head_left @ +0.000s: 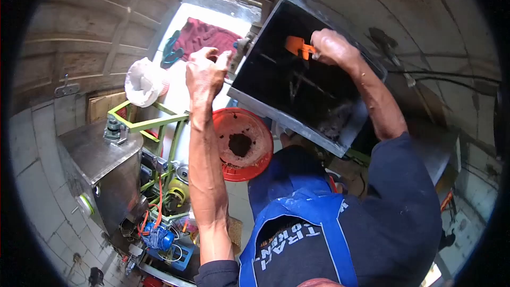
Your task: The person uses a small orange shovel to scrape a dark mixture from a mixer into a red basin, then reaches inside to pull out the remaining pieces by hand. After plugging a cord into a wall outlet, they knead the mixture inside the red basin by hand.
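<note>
My right hand is closed around the handle of an orange plastic scoop inside a deep, dark metal tank. The scoop is above the tank's shadowed inside, and what lies at the bottom is hard to make out. My left hand is raised beside the tank's left wall, fingers loosely bent and apart, with nothing visible in it. Below that wall sits a red basin with pale residue on its inside and a dark patch in the middle.
Left of my left arm stand a white bucket, a green metal frame and a steel box. A blue motor with wires is lower left. A dark red cloth lies behind my left hand. Cables run along the right wall.
</note>
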A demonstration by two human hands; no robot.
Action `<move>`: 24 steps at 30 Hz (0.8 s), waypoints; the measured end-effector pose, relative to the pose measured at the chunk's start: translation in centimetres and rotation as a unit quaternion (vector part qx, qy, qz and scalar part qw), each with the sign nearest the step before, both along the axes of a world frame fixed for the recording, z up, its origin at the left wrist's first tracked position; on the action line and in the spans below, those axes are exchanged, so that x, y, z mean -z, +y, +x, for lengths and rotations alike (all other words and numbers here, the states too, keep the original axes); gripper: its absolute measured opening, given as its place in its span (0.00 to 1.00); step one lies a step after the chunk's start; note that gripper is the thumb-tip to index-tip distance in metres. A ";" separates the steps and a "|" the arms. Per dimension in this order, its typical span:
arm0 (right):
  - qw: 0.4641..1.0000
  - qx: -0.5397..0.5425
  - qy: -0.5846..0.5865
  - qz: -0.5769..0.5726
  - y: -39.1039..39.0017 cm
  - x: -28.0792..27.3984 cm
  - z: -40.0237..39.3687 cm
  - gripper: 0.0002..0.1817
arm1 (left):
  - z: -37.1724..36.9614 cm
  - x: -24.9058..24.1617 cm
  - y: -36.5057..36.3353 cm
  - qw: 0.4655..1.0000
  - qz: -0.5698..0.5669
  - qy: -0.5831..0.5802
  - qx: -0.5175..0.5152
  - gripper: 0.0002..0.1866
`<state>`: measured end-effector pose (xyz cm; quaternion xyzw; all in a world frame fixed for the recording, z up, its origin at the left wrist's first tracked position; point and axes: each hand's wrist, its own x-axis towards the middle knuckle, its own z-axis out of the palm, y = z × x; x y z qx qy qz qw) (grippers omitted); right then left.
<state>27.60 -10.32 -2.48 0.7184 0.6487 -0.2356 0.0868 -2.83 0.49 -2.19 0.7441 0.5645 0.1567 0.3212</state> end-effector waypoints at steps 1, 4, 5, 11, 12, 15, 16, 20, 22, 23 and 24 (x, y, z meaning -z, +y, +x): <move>0.999 0.012 -0.013 0.027 -1.3 -0.9 0.6 0.08 | 0.3 -0.4 0.0 1.000 -0.012 0.001 -0.008 0.24; 0.999 0.024 -0.001 -0.027 -6.2 -4.1 2.2 0.09 | 0.6 -1.0 -0.3 0.999 -0.037 -0.021 -0.006 0.22; 0.999 0.005 0.024 -0.022 -7.9 -5.2 2.3 0.10 | 0.3 -0.7 -0.1 1.000 -0.015 -0.017 0.006 0.21; 0.972 0.071 -0.059 -0.214 -13.8 -9.0 -0.7 0.07 | -0.2 0.5 0.3 1.000 -0.012 -0.002 0.011 0.25; 0.980 0.070 -0.080 -0.166 -14.6 -8.9 -1.3 0.09 | -0.2 0.5 0.4 1.000 -0.019 0.004 0.006 0.25; 0.979 0.037 -0.074 -0.186 -15.5 -8.5 -3.1 0.08 | -0.3 0.4 0.3 1.000 -0.030 0.006 -0.001 0.26; 0.981 0.016 -0.050 -0.188 -16.0 -7.7 -3.5 0.08 | -0.1 0.2 0.3 0.999 -0.032 0.000 -0.003 0.26; 0.985 -0.005 -0.048 -0.164 -18.7 -2.4 -4.9 0.08 | 0.1 -0.5 -0.1 0.999 -0.036 0.013 -0.002 0.26; 0.988 -0.013 -0.058 -0.144 -17.9 -3.8 -3.0 0.10 | 0.0 0.0 0.2 0.999 -0.021 0.030 -0.004 0.26; 0.989 -0.018 -0.067 -0.128 -17.4 -4.6 -1.9 0.11 | -0.1 0.2 0.3 0.999 -0.023 0.030 -0.008 0.26; 0.989 -0.031 -0.102 -0.102 -16.8 -5.2 -0.6 0.11 | -0.2 0.3 0.3 1.000 -0.021 0.023 -0.003 0.26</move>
